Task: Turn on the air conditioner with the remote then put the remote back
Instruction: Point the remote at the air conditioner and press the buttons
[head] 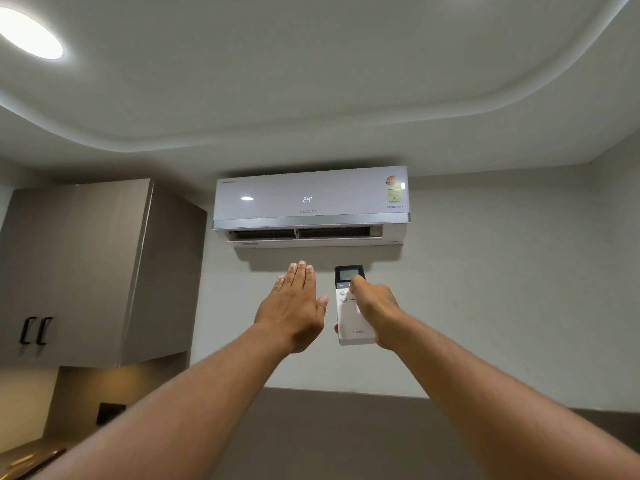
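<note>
1. High on the pale wall, at twelve o'clock from the hands: white wall-mounted air conditioner [311, 202], glossy front, display lit and reading 24, bottom louvre swung open (dark vent slot visible).
2. Slim white plastic remote with a dark screen end [349, 303], just below the unit at about five o'clock from it; upright, screen end pointed up toward the unit.
3. Right hand [375, 311], wrapped around the remote from its right side, thumb [356, 284] laid on the buttons below the screen.
4. Left hand [294, 306], at nine o'clock from the remote and just beside it, not touching; flat, palm away, fingers straight and pressed together, holding nothing.
5. Grey-brown wooden wall cabinet with two black handles [76, 271], at nine o'clock from the unit.
6. Round lit ceiling lamp [29, 32], at ten o'clock, far corner.
</note>
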`<state>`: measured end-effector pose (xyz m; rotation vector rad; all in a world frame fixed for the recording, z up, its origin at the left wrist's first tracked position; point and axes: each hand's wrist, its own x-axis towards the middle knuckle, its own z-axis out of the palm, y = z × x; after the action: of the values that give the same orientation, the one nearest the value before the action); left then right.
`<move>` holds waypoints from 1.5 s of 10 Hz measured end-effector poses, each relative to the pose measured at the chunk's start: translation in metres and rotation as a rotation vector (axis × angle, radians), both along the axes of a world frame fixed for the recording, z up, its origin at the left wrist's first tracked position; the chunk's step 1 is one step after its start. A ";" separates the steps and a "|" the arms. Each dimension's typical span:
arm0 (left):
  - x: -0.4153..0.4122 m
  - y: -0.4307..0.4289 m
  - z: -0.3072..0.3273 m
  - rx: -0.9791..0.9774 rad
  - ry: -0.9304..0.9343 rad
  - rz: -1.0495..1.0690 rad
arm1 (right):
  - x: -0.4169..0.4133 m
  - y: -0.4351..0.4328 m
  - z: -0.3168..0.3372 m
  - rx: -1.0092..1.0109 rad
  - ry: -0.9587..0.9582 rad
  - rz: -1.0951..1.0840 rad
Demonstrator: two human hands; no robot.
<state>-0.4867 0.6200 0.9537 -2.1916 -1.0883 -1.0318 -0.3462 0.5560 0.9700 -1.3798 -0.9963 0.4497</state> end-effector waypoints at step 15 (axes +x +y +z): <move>0.006 0.005 0.003 -0.002 0.016 -0.009 | 0.006 -0.002 0.001 0.006 -0.033 0.016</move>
<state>-0.4812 0.6251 0.9563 -2.2040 -1.0737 -1.0159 -0.3398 0.5542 0.9710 -1.3781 -1.0358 0.4365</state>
